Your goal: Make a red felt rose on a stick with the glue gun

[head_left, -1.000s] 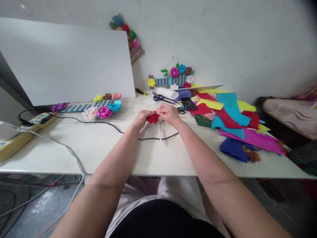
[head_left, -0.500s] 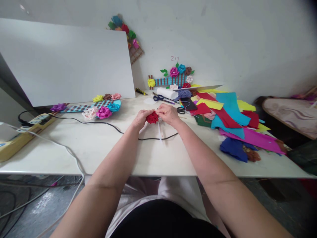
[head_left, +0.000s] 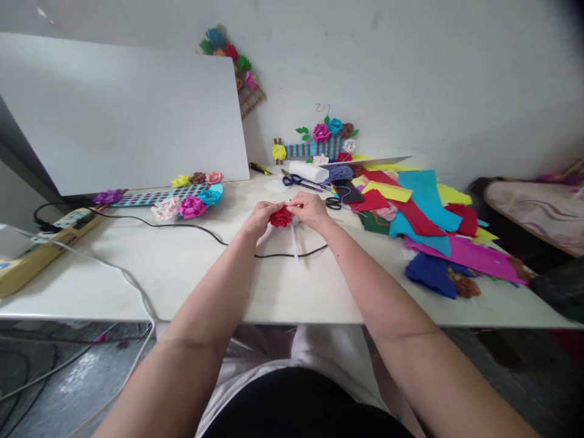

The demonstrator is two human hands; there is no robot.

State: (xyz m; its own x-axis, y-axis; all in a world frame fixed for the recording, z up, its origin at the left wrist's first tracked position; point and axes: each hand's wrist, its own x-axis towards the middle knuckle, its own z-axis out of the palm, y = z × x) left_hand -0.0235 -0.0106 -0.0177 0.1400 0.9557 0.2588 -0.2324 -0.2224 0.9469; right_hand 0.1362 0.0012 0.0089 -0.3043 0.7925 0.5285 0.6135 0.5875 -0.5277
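Observation:
A red paper flower [head_left: 280, 217] is held between my two hands above the middle of the white table [head_left: 182, 267]. My left hand [head_left: 261, 218] is closed on the flower's left side, thumb and fingers pinching it. On the right, my right hand [head_left: 310, 210] pinches the flower's edge with its fingertips. Below the flower, a thin translucent strip [head_left: 294, 246] slants down toward the tabletop; whether it is attached to anything is hidden. Behind the hands lie blue-handled scissors [head_left: 292, 180] and a white roll [head_left: 308, 171].
Coloured crepe paper pieces [head_left: 424, 201] are heaped at the right. A flower-decorated blue lattice [head_left: 150, 198] lies at left, near a yellow power strip [head_left: 55, 246]. A black cable [head_left: 182, 227] crosses the table beneath my hands. A utility knife [head_left: 260, 168] lies behind.
Both hands stay in nearly the same place with the red flower. The fingers and the flower have shifted only very slightly.

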